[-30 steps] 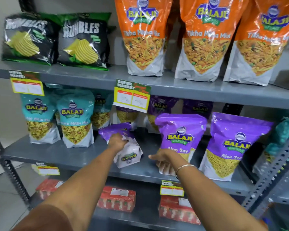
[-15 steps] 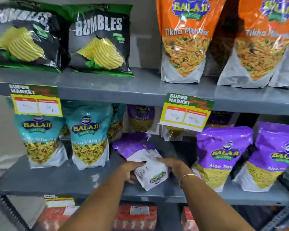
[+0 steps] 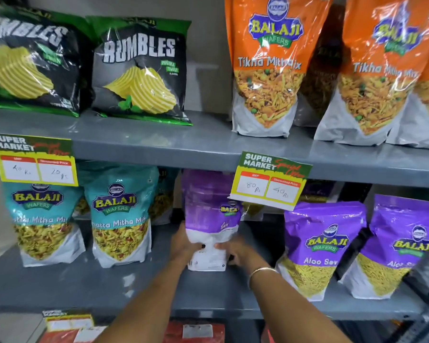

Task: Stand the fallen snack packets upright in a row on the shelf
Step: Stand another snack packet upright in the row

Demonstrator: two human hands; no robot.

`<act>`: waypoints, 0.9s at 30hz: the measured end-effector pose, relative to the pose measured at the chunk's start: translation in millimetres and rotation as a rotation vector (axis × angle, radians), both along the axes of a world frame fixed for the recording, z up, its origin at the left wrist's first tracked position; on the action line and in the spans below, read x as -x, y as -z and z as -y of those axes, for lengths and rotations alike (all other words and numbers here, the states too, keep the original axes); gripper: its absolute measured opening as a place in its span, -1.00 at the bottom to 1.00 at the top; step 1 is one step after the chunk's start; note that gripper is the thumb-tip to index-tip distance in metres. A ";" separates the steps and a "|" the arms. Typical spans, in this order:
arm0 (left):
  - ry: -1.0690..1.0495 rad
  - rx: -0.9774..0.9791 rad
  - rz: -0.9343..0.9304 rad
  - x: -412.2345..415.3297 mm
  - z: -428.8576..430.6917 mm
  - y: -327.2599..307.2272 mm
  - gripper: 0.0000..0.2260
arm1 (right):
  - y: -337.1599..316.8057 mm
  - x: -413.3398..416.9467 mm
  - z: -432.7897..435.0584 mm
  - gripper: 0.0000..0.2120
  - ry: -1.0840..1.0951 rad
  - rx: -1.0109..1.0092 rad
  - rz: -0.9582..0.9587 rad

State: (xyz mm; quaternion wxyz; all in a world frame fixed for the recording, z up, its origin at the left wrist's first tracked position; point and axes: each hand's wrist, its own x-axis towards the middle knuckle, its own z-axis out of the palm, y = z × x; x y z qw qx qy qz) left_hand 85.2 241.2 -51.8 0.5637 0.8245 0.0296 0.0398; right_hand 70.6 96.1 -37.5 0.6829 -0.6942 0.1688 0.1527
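You had both hands on the purple Aloo Sev packet (image 3: 209,219), which stood upright on the middle shelf (image 3: 109,285), its base touching the shelf surface near the front edge. Your left hand (image 3: 183,246) pressed against the packet's lower left side, and your right hand (image 3: 235,251), with a bangle (image 3: 260,274) at the wrist, pressed its lower right side, so each grip was closed onto the white bottom part of the pouch. The packet stood between the teal Khatta Mitha Mix packets (image 3: 120,219) on its left and two upright purple Aloo Sev packets (image 3: 320,248) on its right, apart from both. Its top was partly hidden behind the price tag (image 3: 270,180) hanging from the upper shelf (image 3: 208,142). Orange Tikha Mitha Mix packets (image 3: 268,68) and black Rumbles bags (image 3: 139,70) stood on that upper shelf.
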 end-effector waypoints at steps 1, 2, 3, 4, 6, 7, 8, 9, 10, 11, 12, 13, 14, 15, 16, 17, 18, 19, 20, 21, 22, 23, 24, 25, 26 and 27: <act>-0.004 -0.006 0.027 0.5 0.8 1.0 -0.38 | 8.7 -5.6 -1.3 -0.53 0.051 0.022 0.050; -0.008 -0.021 0.038 1.2 0.8 1.1 -0.38 | 17.3 -12.1 -2.6 -0.44 0.092 0.054 0.082; -0.010 -0.037 0.044 0.3 0.5 1.5 -0.39 | 29.8 -20.9 -0.3 -0.43 0.106 0.067 0.103; -0.008 -0.045 0.027 0.0 -0.2 1.2 -0.39 | 45.5 -31.0 2.5 -0.43 0.111 0.094 0.117; 0.008 -0.040 -0.024 -3.0 -1.0 1.6 -0.38 | 58.2 -41.6 8.2 -0.40 0.119 0.149 0.130; 0.017 -0.034 -0.050 -4.4 -0.9 2.0 -0.36 | 58.2 -42.4 10.2 -0.38 0.104 0.189 0.122; 0.029 -0.032 -0.078 -4.6 -1.4 0.6 -0.35 | 47.1 -33.3 8.5 -0.34 0.096 0.241 0.123; 0.052 -0.032 -0.107 -6.5 -3.3 0.1 -0.33 | 36.6 -27.0 7.5 -0.30 0.092 0.298 0.099; 0.093 -0.035 -0.138 -7.8 -5.9 -0.3 -0.32 | 32.8 -25.4 7.8 -0.29 0.098 0.307 0.084; 0.156 -0.042 -0.172 -11.3 -9.4 0.5 -0.31 | 28.2 -23.2 9.2 -0.30 0.092 0.300 0.083; 0.229 -0.065 -0.216 -12.6 -12.2 1.4 -0.29 | 35.4 -30.1 13.6 -0.29 0.105 0.280 0.083; 0.292 -0.112 -0.255 -12.1 -14.0 1.3 -0.27 | 41.5 -36.3 18.3 -0.28 0.119 0.269 0.108; 0.323 -0.164 -0.283 -12.7 -15.3 3.5 -0.24 | 37.9 -36.0 18.3 -0.33 0.113 0.276 0.122; 0.322 -0.201 -0.305 -13.8 -16.8 6.9 -0.26 | 29.5 -30.2 16.7 -0.43 0.081 0.279 0.129; 0.310 -0.195 -0.320 -10.3 -15.7 6.4 -0.36 | 20.1 -19.0 15.0 -0.53 0.044 0.266 0.148; 0.292 -0.151 -0.330 -9.0 -14.8 8.1 -0.48 | 6.9 -5.3 12.0 -0.61 -0.033 0.200 0.142; 0.277 -0.102 -0.330 -6.4 -13.4 8.4 -0.54 | -0.5 2.4 9.3 -0.63 -0.141 0.150 0.114; 0.266 -0.041 -0.339 -2.2 -10.7 5.8 -0.53 | -0.9 5.8 8.5 -0.65 -0.234 0.120 0.122; 0.269 -0.003 -0.350 2.0 -8.2 2.7 -0.48 | 0.2 6.9 7.6 -0.66 -0.268 0.100 0.140; 0.281 0.018 -0.361 3.1 -6.3 2.9 -0.44 | 1.4 7.4 7.6 -0.63 -0.269 0.092 0.180; 0.304 0.014 -0.372 4.0 -4.7 3.1 -0.47 | 3.0 6.4 7.1 -0.58 -0.216 0.122 0.208; 0.326 0.015 -0.388 3.3 -3.7 4.0 -0.55 | 6.3 5.2 8.6 -0.52 -0.153 0.147 0.240; 0.325 0.000 -0.395 3.2 -3.8 4.3 -0.64 | 4.3 7.7 11.9 -0.44 -0.125 0.161 0.243; 0.301 -0.009 -0.384 2.6 -4.6 3.9 -0.74 | 0.2 10.9 17.5 -0.37 -0.129 0.159 0.249; 0.270 -0.024 -0.349 3.0 -5.7 1.6 -0.77 | -8.6 17.3 22.4 -0.34 -0.165 0.163 0.234; 0.231 -0.025 -0.314 0.6 -6.6 0.6 -0.73 | -14.0 20.3 29.0 -0.36 -0.210 0.183 0.215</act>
